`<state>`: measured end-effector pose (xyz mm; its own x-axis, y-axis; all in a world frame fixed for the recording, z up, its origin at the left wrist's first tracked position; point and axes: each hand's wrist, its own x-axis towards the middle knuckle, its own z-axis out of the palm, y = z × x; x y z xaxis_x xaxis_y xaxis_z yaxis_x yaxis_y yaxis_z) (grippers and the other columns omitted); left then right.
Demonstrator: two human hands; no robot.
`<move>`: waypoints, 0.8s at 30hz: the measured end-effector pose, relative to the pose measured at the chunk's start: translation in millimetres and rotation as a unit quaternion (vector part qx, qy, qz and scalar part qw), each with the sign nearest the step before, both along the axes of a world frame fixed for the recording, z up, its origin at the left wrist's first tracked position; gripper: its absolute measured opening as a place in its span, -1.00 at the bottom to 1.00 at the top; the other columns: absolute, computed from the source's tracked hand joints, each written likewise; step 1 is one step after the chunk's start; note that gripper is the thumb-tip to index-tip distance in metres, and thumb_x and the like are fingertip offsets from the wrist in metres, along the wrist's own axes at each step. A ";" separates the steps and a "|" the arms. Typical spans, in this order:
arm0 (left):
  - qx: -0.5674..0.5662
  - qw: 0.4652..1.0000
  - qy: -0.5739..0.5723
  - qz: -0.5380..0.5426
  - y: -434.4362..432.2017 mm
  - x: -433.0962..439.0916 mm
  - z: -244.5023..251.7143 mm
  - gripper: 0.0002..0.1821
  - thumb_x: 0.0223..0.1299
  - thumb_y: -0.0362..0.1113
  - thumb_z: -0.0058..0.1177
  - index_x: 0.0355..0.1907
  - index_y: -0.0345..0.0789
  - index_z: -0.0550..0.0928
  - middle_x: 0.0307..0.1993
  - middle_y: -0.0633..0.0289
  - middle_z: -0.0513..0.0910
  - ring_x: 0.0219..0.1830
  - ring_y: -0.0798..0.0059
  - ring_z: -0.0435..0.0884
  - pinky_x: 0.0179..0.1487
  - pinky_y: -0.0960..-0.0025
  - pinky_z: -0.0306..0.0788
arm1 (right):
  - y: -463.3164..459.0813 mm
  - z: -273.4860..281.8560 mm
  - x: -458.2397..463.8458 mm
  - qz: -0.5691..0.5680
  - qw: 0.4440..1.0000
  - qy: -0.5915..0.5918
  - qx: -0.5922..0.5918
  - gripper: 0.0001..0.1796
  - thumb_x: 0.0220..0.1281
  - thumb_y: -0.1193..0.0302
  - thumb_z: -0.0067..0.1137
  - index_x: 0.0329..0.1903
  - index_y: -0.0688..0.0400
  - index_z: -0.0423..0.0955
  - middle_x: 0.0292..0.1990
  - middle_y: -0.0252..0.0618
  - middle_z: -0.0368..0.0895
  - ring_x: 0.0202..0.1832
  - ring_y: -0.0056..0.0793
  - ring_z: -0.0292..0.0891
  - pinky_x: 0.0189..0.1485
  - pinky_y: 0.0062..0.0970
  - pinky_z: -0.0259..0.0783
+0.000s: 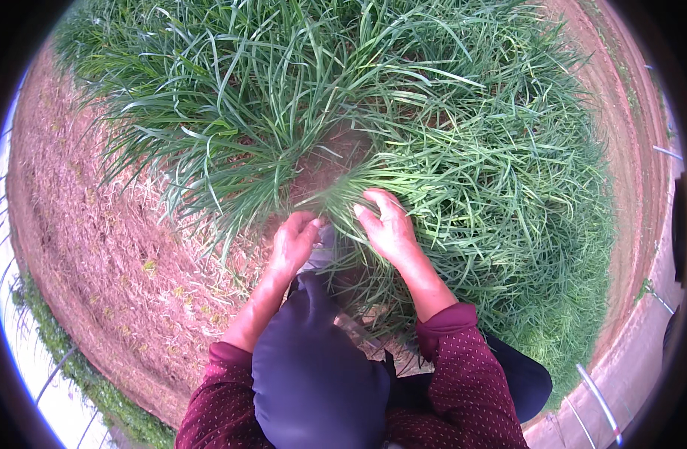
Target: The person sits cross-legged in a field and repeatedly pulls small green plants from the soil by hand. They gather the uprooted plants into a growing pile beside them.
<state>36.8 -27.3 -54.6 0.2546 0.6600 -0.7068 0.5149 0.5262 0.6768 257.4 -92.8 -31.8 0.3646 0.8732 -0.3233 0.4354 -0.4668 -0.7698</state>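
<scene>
Before me grows a dense stand of long, flat-leaved green plants (253,84) resembling garlic chives. My right hand (388,227) is at a bunch of cut or loose-looking leaves (371,179), its thumb and fingers about them. The bunch's pale, narrow end points left and is blurred. Just left of that end is my left hand (294,238), thumb and forefinger drawn close together. Whether anything lies between them is hidden. Brown soil (326,163) shows in a gap beyond both hands. A pale greyish shoe or cloth (322,250) lies below, between my wrists.
My dark-clad knee (315,359) rises between my forearms; the other knee (520,381) is at right. Flattened leaves (523,219) spread on the right. Straw-strewn soil (113,241) lies left, with a strip of weeds (85,359) beside pale sheeting. Metal tubes (598,401) stand along the right edge.
</scene>
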 end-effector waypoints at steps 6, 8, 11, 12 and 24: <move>-0.196 0.911 -0.188 0.310 15.9 -3.3 -44.5 -0.58 0.53 -0.24 0.27 0.30 -0.36 0.56 -0.32 0.23 0.75 -0.43 0.45 0.74 -0.47 0.42 0.51 | 3.7 7.8 -0.3 0.021 0.999 -0.018 -0.026 -0.50 0.47 0.20 0.32 0.25 0.30 0.58 0.26 0.12 0.67 0.34 0.08 0.59 0.44 -0.13 0.46; -0.225 0.871 -0.219 0.379 29.0 -3.1 -55.3 -0.70 0.44 -0.26 0.39 0.12 -0.27 0.69 -0.29 0.30 0.76 -0.44 0.50 0.70 -0.45 0.45 0.46 | 5.0 10.2 -1.1 0.023 0.999 -0.028 -0.037 -0.50 0.47 0.19 0.32 0.25 0.29 0.58 0.27 0.12 0.67 0.35 0.07 0.59 0.44 -0.13 0.47; -0.188 0.843 -0.233 0.446 43.6 -9.6 -63.5 -0.77 0.37 -0.26 0.46 -0.01 -0.23 0.75 -0.32 0.36 0.76 -0.41 0.54 0.67 -0.42 0.44 0.45 | 6.4 13.6 -2.4 0.024 0.998 -0.031 -0.047 -0.50 0.47 0.18 0.31 0.24 0.29 0.59 0.27 0.11 0.67 0.33 0.06 0.61 0.43 -0.14 0.48; -0.165 0.862 -0.215 0.429 46.8 -12.7 -65.0 -0.72 0.28 -0.27 0.54 -0.04 -0.24 0.76 -0.27 0.39 0.77 -0.37 0.58 0.64 -0.39 0.46 0.42 | 7.5 13.8 -2.6 0.020 0.998 -0.024 -0.048 -0.50 0.47 0.16 0.31 0.23 0.28 0.59 0.25 0.10 0.68 0.31 0.05 0.62 0.42 -0.16 0.49; 0.050 0.992 -0.008 0.119 104.0 -51.2 -55.2 -0.40 0.30 -0.01 0.49 0.26 -0.34 0.72 0.26 0.19 0.74 0.30 0.35 0.64 0.42 0.24 0.47 | 20.5 17.4 -1.5 0.024 0.993 -0.031 -0.113 -0.45 0.46 0.14 0.36 0.33 0.21 0.60 0.27 0.04 0.71 0.35 -0.10 0.64 0.43 -0.19 0.48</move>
